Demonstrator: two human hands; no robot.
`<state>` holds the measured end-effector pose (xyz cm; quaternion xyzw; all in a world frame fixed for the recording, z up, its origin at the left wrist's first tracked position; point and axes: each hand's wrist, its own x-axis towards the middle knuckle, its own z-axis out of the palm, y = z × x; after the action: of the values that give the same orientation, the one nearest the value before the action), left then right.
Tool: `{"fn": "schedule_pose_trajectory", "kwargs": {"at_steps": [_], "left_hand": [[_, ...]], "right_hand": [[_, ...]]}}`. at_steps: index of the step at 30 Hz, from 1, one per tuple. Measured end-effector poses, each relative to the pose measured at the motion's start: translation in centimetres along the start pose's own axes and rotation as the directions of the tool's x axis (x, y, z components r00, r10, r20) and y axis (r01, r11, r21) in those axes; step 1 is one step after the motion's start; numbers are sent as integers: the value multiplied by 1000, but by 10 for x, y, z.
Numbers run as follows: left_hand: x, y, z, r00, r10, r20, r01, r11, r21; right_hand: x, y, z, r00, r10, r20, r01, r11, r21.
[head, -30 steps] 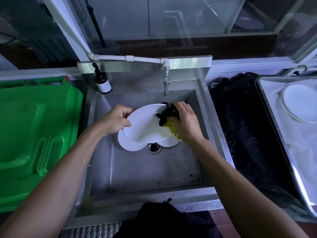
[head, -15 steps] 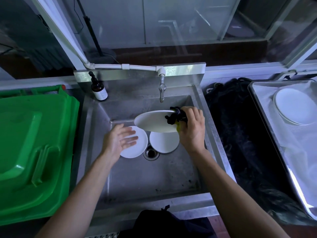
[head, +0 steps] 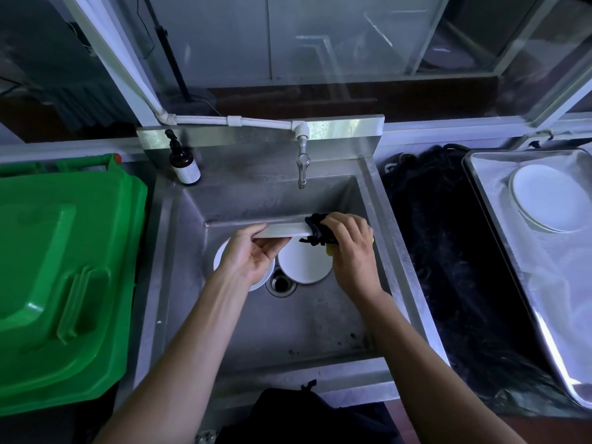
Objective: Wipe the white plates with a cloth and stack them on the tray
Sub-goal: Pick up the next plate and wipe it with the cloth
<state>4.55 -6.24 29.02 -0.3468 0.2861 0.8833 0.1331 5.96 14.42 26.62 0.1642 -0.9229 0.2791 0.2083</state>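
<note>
Over the sink [head: 368, 200] we see a white plate [head: 282, 231] held edge-on: the left hand [head: 253, 254] pinches its left rim, the right hand [head: 349, 248] grips the dark cloth [head: 317, 230] around its right edge (two more plates [head: 304, 262] lie below). The tray [head: 480, 193] sits well apart, rightward.

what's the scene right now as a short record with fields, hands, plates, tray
left hand: holds the left edge of the held plate, seen edge-on above the sink
right hand: grips a dark cloth against the plate's right edge
plates in sink: two white plates lying by the drain, left one partly hidden by the hand, right one
tray: right of sink, holds a plate stack
other: green bin lid left, soap bottle behind the basin
</note>
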Motion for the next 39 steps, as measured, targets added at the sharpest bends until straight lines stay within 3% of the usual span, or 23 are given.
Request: {"fn": "schedule_pose_trajectory", "kwargs": {"at_steps": [9,16,21,25,29,34,39], "left_hand": [[4,6,-9,985,166,-43,-162,984,77],[4,4,-23,968,243,-69,-233,964,124],[-3,-5,-21,976,215,-32,-205,959,196],[-10,-6,-22,975,221,20,-221,954,202],[-9,-6,-23,971,235,34,-237,956,173],[-8,-10,-17,970,233,69,-241,956,165],[-11,-16,-16,956,286,71,-292,951,105]], "right_hand": [[-5,8,-5,990,-69,124,59,995,84],[21,-24,1,958,153,244,-226,924,308],[40,-50,15,912,154,380,-302,879,368],[37,-53,23,927,121,354,-235,925,300],[24,-53,28,950,67,304,-96,992,81],[16,-60,31,964,84,252,-81,996,-22],[0,-51,31,962,130,241,-134,991,1]]}}
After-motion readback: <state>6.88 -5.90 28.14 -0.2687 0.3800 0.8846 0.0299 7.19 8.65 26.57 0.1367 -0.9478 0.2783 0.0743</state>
